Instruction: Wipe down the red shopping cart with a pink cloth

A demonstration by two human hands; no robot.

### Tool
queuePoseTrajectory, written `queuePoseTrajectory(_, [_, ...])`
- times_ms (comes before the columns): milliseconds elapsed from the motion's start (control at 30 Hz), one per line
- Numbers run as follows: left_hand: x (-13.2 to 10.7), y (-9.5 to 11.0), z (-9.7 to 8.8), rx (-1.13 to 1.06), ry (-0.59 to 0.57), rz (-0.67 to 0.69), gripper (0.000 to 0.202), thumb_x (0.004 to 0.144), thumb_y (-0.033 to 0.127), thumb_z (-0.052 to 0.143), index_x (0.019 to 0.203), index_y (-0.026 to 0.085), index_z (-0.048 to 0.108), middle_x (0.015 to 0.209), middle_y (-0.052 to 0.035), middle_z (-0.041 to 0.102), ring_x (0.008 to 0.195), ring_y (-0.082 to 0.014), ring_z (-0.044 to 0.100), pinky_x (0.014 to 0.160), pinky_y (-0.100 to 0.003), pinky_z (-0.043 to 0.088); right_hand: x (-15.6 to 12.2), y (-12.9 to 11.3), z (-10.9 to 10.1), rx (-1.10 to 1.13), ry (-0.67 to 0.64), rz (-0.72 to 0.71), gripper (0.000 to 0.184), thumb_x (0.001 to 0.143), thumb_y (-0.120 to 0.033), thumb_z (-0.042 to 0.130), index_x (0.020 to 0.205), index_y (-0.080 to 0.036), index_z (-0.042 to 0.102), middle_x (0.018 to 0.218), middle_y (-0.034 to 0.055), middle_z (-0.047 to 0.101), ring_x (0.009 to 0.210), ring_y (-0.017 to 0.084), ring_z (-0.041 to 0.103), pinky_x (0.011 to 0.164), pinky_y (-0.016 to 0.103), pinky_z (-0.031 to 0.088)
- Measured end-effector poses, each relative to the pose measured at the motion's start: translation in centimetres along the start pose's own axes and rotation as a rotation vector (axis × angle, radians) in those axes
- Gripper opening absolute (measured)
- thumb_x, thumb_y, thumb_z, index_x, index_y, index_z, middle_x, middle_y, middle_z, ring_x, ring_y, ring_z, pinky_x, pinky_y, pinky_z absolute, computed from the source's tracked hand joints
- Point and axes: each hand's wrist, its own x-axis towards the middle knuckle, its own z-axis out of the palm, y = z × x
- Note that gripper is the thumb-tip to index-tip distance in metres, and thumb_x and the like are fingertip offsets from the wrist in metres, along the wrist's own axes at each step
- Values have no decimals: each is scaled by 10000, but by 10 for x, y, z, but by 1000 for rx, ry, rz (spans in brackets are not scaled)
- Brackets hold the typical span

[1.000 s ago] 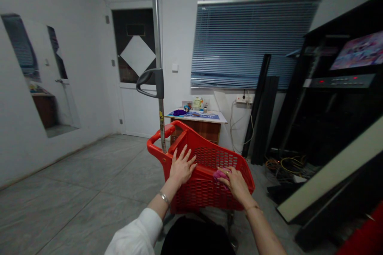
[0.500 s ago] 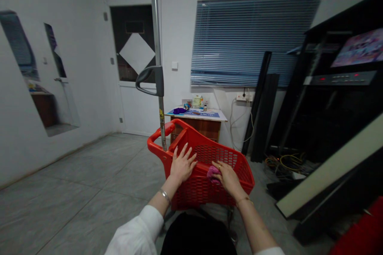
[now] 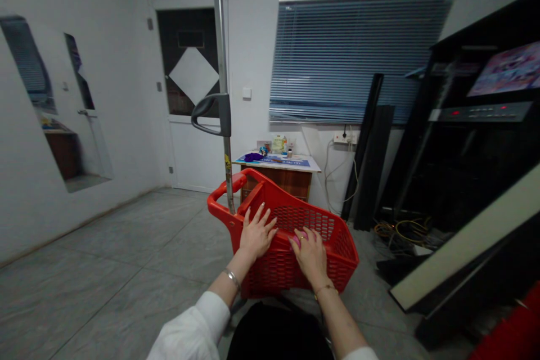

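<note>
A red plastic shopping cart (image 3: 291,270) with a perforated basket stands in front of me, its handle end to the left. My left hand (image 3: 256,234) rests on the near rim with fingers spread and nothing in it. My right hand (image 3: 310,253) is on the same rim further right, fingers bent over a pink cloth (image 3: 298,238). Most of the cloth is hidden under the palm and fingers.
A metal pole (image 3: 221,56) with a grey handle rises at the cart's left end. Behind stands a small desk (image 3: 276,179) with bottles and a purple cloth (image 3: 253,157). Black panels (image 3: 374,169), a pale board (image 3: 459,242) and loose cables (image 3: 411,230) are on the right.
My right hand has shifted slightly left and up over the rim with the pink cloth, which is now more covered. My left hand has stayed in place.
</note>
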Motion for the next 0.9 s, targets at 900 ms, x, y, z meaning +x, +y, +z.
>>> queuePoseTrajectory(900, [0, -1, 1, -10, -9, -10, 370, 999, 467, 410, 1275, 394, 646, 1474, 18, 526, 1500, -250, 248, 1211, -564, 169, -8, 86, -4, 47, 33, -82, 455, 966, -497, 445, 1207, -200, 692, 1339, 139, 574, 1232, 260, 506, 1057, 417, 428])
